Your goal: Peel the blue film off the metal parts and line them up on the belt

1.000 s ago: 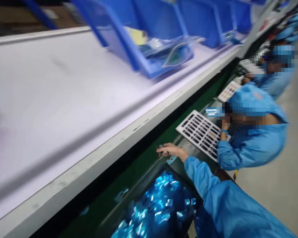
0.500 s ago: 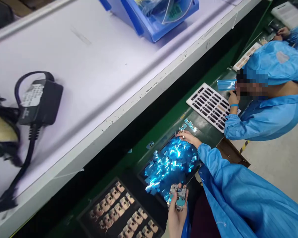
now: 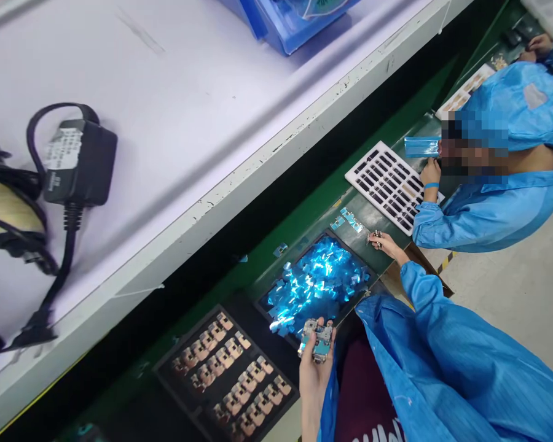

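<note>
My left hand [image 3: 316,362] is closed around a small stack of circuit boards [image 3: 322,333], grey metal with blue film patches, held over the near end of the film tray. The fingers of my right hand [image 3: 384,244] are pinched on something small and metallic that I cannot make out, over the green bench beyond that tray. Between both hands lies a dark tray [image 3: 259,303] heaped with shiny blue film pieces [image 3: 320,273]. Several blue-and-silver pieces [image 3: 350,219] lie on the bench beside my right hand.
A black tray [image 3: 198,414] with rows of copper-coloured parts is at the lower left. A white slotted tray [image 3: 350,177] sits before a co-worker in blue [image 3: 483,215]. Above the bench runs a white shelf [image 3: 175,141] with a black adapter [image 3: 85,162] and a blue bin [image 3: 299,31].
My right hand has moved from above the film tray's far end out to the right, over the bench. My left hand still grips the boards. The camera view has shifted slightly.
</note>
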Available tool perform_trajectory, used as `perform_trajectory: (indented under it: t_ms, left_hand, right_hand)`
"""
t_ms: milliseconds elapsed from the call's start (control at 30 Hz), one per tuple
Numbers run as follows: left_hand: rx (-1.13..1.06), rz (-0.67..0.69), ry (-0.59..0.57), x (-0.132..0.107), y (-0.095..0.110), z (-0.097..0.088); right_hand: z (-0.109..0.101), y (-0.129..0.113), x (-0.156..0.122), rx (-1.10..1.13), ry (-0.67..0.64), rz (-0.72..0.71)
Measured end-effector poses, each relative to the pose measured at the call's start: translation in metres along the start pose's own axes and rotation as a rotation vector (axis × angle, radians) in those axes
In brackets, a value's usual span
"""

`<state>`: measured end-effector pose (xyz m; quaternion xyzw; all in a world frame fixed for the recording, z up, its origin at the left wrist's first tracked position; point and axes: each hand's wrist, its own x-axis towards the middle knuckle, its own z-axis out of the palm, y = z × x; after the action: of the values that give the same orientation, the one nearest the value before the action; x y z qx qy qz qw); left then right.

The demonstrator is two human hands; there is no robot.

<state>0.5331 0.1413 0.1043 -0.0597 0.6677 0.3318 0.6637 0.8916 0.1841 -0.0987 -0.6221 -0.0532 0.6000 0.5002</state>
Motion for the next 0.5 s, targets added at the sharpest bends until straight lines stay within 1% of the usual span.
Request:
perform_trajectory:
  t_ms: [100, 200, 333, 500]
  left_hand:
    - [-0.004, -0.008, 0.004, -0.001, -0.001, 0.010]
    - [0.004, -0.018, 0.013, -0.004, -0.004, 0.023]
    - [0.007, -0.025, 0.005, -0.010, -0.008, 0.037]
    - [-0.014, -0.020, -0.010, -0.012, -0.013, 0.039]
  right_hand:
    - [-0.024, 0.004, -0.009, -0.068, 0.032, 0.011]
    - [-0.035, 0.006, -0.011, -0.122, 0.036, 0.020]
    - [-0.035, 0.007, -0.007, -0.199, 0.010, 0.039]
    - [-0.025, 0.006, 0.002, -0.339, -0.023, 0.027]
